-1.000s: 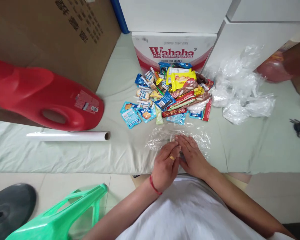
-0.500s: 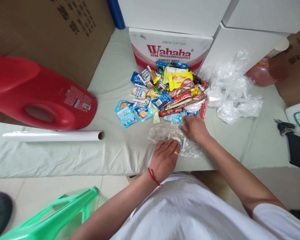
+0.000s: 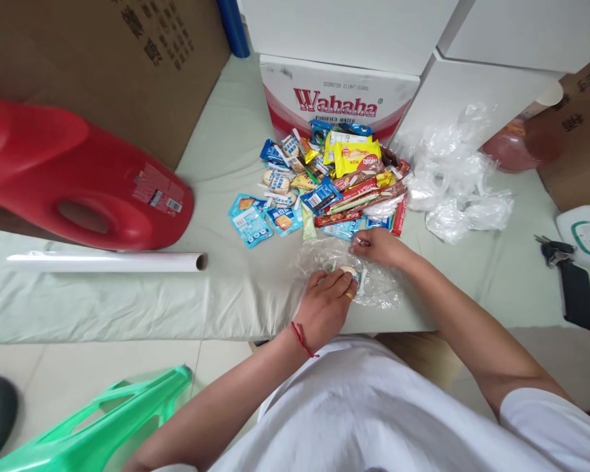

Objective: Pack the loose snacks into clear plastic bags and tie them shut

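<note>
A sheet of clear plastic wrap [image 3: 373, 285] lies on the pale green cloth near the table's front edge, with a small snack packet [image 3: 348, 270] on it. My left hand [image 3: 324, 307], with a ring and a red wrist cord, rests on the wrap and presses its fingers on that packet. My right hand [image 3: 377, 246] lies at the wrap's far edge, fingers pinched on the film just below the snack pile [image 3: 332, 187]. The pile holds several blue, yellow and red wrapped snacks.
A red jug [image 3: 78, 190] lies on its side at the left, with a white roll [image 3: 103, 262] in front of it. A Wahaha carton [image 3: 339, 98] stands behind the pile. Crumpled plastic [image 3: 457, 183] sits right of it; keys and a phone [image 3: 575, 295] far right. A green stool [image 3: 93, 426] below.
My hands, side by side on the wrap a second ago, have parted. The right hand went up to the wrap's far edge and the left stayed on the packet.
</note>
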The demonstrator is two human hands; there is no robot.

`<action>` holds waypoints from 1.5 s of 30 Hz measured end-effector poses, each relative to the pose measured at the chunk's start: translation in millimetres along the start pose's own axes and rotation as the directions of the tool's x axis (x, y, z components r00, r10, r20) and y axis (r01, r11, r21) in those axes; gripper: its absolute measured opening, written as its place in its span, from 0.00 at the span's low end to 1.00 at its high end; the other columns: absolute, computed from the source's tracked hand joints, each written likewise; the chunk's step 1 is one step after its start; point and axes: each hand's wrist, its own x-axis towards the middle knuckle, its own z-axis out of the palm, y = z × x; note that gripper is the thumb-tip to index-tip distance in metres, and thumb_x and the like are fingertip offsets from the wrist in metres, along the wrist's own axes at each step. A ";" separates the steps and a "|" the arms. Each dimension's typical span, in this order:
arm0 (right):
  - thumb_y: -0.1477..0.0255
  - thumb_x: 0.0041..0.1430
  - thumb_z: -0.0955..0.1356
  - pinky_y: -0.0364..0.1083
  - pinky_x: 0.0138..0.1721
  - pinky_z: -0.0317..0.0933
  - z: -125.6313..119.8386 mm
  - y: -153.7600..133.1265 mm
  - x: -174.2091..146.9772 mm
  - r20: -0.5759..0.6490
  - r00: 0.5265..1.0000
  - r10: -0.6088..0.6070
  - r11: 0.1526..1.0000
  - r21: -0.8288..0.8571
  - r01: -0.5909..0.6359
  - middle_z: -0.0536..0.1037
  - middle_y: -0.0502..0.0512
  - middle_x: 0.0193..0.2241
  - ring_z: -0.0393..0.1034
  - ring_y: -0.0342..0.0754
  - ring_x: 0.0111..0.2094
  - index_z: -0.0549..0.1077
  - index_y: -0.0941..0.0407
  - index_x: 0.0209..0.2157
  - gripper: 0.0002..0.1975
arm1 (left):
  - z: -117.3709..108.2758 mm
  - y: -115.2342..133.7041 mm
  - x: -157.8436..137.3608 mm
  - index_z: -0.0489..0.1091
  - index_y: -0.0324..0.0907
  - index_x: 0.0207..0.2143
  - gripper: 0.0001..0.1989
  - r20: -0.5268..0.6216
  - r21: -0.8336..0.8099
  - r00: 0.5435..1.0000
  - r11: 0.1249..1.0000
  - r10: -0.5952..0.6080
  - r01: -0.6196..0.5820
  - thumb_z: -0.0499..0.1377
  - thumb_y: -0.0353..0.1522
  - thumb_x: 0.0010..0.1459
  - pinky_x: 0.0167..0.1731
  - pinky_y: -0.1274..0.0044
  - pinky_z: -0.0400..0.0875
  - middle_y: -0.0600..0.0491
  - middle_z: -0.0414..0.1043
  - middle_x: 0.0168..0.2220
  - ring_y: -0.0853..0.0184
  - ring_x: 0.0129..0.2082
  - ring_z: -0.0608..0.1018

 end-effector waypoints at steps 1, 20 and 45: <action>0.59 0.62 0.69 0.42 0.31 0.51 0.0 1.4 1.5 0.001 0.999 -0.033 0.999 0.039 0.033 0.70 0.48 0.25 0.61 0.43 0.28 0.74 0.57 0.31 0.15 | 0.0 0.7 0.5 0.77 0.43 0.52 0.14 0.010 0.004 1.000 1.000 -0.007 0.006 0.56 0.27 0.68 0.52 0.66 0.67 0.47 0.80 0.55 0.60 0.57 0.78; 0.68 0.77 0.57 0.44 0.36 0.66 73.9 -44.1 -79.0 -0.313 0.899 -0.305 0.950 -0.173 0.262 0.75 0.57 0.36 0.72 0.48 0.35 0.73 0.53 0.63 0.22 | 4.3 -4.8 -16.1 0.81 0.47 0.40 0.09 -0.111 -0.034 0.980 0.987 -0.163 0.160 0.60 0.30 0.66 0.43 0.65 0.67 0.46 0.80 0.45 0.58 0.45 0.75; 0.72 0.74 0.62 0.45 0.36 0.59 90.9 -30.3 -81.7 -0.284 0.854 -0.436 0.889 -0.283 0.359 0.69 0.55 0.36 0.61 0.49 0.36 0.78 0.46 0.58 0.19 | -55.2 -136.1 -65.4 0.76 0.44 0.37 0.09 0.045 -0.730 0.734 0.479 -0.678 0.487 0.63 0.40 0.62 0.54 0.66 0.70 0.52 0.76 0.42 0.62 0.47 0.77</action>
